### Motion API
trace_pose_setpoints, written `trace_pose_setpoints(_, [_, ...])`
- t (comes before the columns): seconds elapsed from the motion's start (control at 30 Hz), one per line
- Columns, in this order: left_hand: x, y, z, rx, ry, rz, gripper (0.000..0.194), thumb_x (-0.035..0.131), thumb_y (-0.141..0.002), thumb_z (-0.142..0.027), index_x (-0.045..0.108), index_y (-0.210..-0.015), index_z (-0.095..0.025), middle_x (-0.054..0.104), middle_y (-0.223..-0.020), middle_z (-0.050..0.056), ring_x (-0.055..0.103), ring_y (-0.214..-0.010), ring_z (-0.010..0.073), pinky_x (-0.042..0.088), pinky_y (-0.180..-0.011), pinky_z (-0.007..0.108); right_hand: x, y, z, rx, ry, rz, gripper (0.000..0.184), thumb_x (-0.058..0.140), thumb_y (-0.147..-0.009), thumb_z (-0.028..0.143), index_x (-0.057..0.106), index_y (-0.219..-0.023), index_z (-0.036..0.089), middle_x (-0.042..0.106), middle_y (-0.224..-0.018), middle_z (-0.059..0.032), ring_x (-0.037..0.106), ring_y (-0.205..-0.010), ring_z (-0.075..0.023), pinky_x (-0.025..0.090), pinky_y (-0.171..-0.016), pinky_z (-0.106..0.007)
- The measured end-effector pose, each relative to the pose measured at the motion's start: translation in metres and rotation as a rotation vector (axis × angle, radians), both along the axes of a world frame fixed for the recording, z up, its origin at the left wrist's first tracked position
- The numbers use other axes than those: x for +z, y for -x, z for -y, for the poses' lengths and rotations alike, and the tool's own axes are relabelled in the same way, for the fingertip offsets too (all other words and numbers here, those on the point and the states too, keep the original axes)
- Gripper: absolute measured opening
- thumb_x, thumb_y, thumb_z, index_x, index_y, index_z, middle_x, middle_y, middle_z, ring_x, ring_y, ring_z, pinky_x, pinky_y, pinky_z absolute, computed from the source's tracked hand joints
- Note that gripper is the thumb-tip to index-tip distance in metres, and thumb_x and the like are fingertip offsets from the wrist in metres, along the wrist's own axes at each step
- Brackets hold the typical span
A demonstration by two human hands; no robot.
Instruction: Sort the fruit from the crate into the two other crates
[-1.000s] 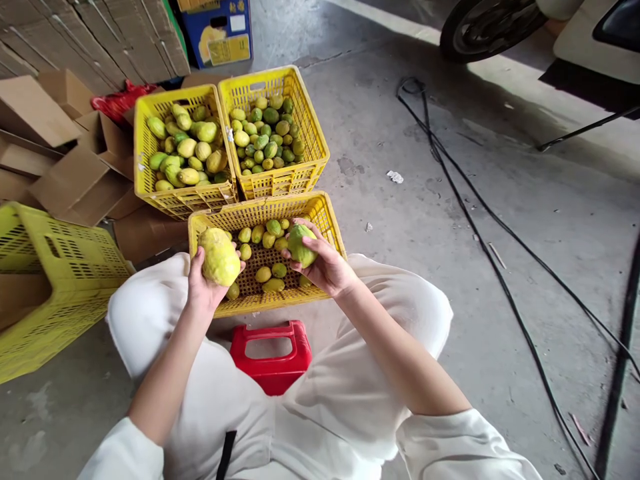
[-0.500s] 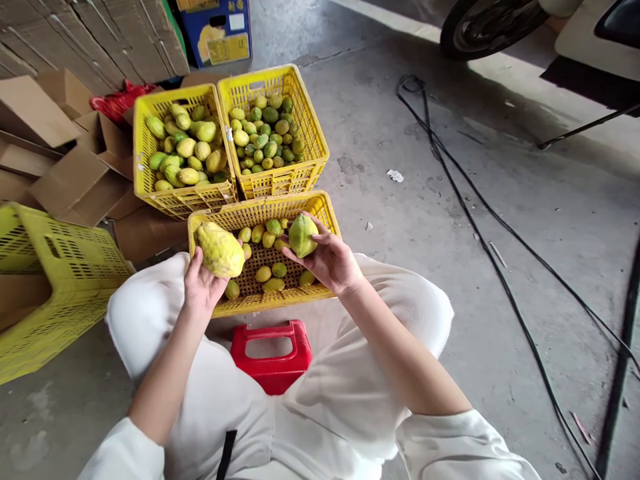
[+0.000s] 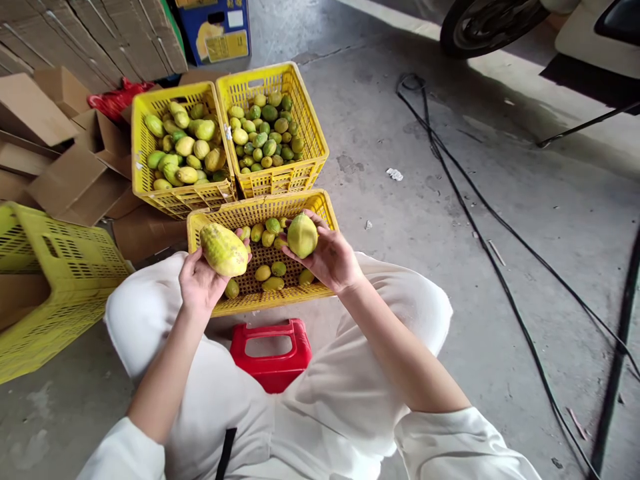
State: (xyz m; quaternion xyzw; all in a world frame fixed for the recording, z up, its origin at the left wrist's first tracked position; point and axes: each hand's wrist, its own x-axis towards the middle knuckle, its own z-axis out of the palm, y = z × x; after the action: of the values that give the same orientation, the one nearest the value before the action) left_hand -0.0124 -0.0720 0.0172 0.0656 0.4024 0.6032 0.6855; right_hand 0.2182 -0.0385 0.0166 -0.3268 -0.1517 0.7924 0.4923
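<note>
My left hand (image 3: 204, 287) is closed round the lower side of a large oblong yellow fruit (image 3: 223, 249) with brownish marks. In my right hand (image 3: 336, 260) sits a smaller, rounder green-yellow fruit (image 3: 303, 236), with fingers behind and beneath it. Both fruits are held apart, above the near yellow crate (image 3: 265, 305), whose slotted floor carries several yellow and green fruits (image 3: 273, 284). Some of those are partly hidden by my hands. What kind of fruit these are, I cannot tell for sure; they resemble small papayas.
Beyond stand two yellow crates, left (image 3: 185, 194) and right (image 3: 280, 179), holding many fruits. Another yellow crate (image 3: 85, 267) and cardboard boxes (image 3: 75, 180) are at left. A red plastic stool (image 3: 273, 373) sits between my legs. Black cables (image 3: 470, 227) cross the floor at right, near a scooter (image 3: 595, 47).
The oblong fruit has been turned in my left hand and shifted slightly right. In my right hand the rounder fruit has rotated to show a yellower side. Both remain held.
</note>
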Motion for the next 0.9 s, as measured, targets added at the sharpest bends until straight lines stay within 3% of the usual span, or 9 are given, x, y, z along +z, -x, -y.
trace_pose_setpoints(0.1, [-0.004, 0.0, -0.002, -0.007, 0.039, -0.014, 0.045, 0.064, -0.092, -0.049, 0.067, -0.126, -0.021, 0.076, -0.111, 0.012, 0.073, -0.106, 0.0291, 0.062, -0.094, 0.047, 0.001, -0.001, -0.001, -0.004, -0.023, -0.002, 0.048, 0.082, -0.068, 0.034, 0.059, -0.11, 0.03, 0.074, -0.11, -0.0007, 0.073, -0.108, -0.0278, 0.062, -0.091, -0.049])
trace_pose_setpoints(0.23, [-0.011, 0.002, -0.004, 0.004, 0.023, 0.028, 0.048, 0.072, -0.079, -0.055, 0.07, -0.11, -0.019, 0.073, -0.093, 0.006, 0.071, -0.081, 0.0197, 0.064, -0.074, 0.031, -0.004, -0.001, 0.002, 0.022, -0.051, 0.04, 0.056, 0.087, -0.066, 0.037, 0.062, -0.116, 0.031, 0.071, -0.106, 0.0015, 0.073, -0.095, -0.0219, 0.063, -0.078, -0.036])
trace_pose_setpoints(0.3, [-0.012, 0.003, -0.004, 0.016, 0.047, 0.018, 0.044, 0.072, -0.077, -0.051, 0.07, -0.106, -0.019, 0.073, -0.093, 0.007, 0.072, -0.085, 0.0208, 0.064, -0.077, 0.031, -0.007, 0.0, 0.003, 0.039, -0.06, 0.026, 0.053, 0.089, -0.066, 0.037, 0.064, -0.113, 0.029, 0.068, -0.101, 0.0033, 0.07, -0.084, -0.0158, 0.06, -0.069, -0.027])
trace_pose_setpoints(0.4, [-0.009, 0.002, -0.003, 0.014, 0.075, -0.001, 0.045, 0.071, -0.08, -0.051, 0.069, -0.111, -0.019, 0.075, -0.104, 0.011, 0.073, -0.105, 0.0288, 0.063, -0.09, 0.041, -0.009, 0.0, 0.003, 0.021, -0.051, 0.0, 0.043, 0.088, -0.069, 0.034, 0.065, -0.106, 0.027, 0.066, -0.095, 0.0049, 0.066, -0.075, -0.0107, 0.057, -0.062, -0.021])
trace_pose_setpoints(0.5, [-0.003, 0.001, -0.002, 0.035, 0.066, 0.0, 0.048, 0.065, -0.086, -0.051, 0.066, -0.123, -0.019, 0.073, -0.123, 0.016, 0.065, -0.126, 0.0362, 0.058, -0.101, 0.052, -0.006, -0.001, 0.0, 0.002, -0.015, -0.014, 0.037, 0.082, -0.073, 0.039, 0.066, -0.103, 0.027, 0.07, -0.096, 0.002, 0.069, -0.081, -0.0161, 0.061, -0.066, -0.027])
trace_pose_setpoints(0.57, [-0.001, 0.0, -0.001, 0.048, 0.057, -0.006, 0.044, 0.062, -0.09, -0.045, 0.066, -0.126, -0.021, 0.071, -0.128, 0.016, 0.063, -0.13, 0.0361, 0.057, -0.102, 0.054, -0.001, -0.003, -0.001, 0.01, -0.016, -0.034, 0.035, 0.076, -0.073, 0.042, 0.065, -0.103, 0.027, 0.073, -0.101, -0.0019, 0.073, -0.094, -0.0242, 0.065, -0.072, -0.036])
trace_pose_setpoints(0.7, [-0.001, 0.001, -0.001, 0.066, 0.027, -0.026, 0.035, 0.061, -0.094, -0.048, 0.07, -0.117, -0.023, 0.075, -0.117, 0.009, 0.07, -0.11, 0.0279, 0.063, -0.086, 0.039, 0.005, -0.005, -0.001, 0.024, -0.072, -0.03, 0.04, 0.079, -0.071, 0.032, 0.063, -0.108, 0.03, 0.076, -0.11, -0.0031, 0.074, -0.109, -0.0294, 0.067, -0.081, -0.043])
trace_pose_setpoints(0.8, [-0.006, 0.003, -0.002, 0.061, -0.013, 0.025, 0.044, 0.064, -0.088, -0.06, 0.072, -0.11, -0.023, 0.074, -0.1, 0.006, 0.068, -0.083, 0.0186, 0.06, -0.068, 0.026, 0.001, -0.004, 0.0, 0.036, -0.056, -0.055, 0.049, 0.09, -0.068, 0.04, 0.065, -0.107, 0.028, 0.077, -0.104, -0.0011, 0.077, -0.097, -0.0231, 0.067, -0.079, -0.033])
trace_pose_setpoints(0.9, [-0.009, 0.004, -0.003, 0.067, -0.031, 0.024, 0.049, 0.072, -0.081, -0.054, 0.07, -0.118, -0.022, 0.073, -0.099, 0.007, 0.069, -0.085, 0.0193, 0.062, -0.077, 0.03, -0.007, -0.003, 0.001, 0.073, -0.006, -0.112, 0.052, 0.093, -0.066, 0.046, 0.067, -0.105, 0.024, 0.077, -0.095, 0.0004, 0.076, -0.084, -0.0169, 0.066, -0.068, -0.023])
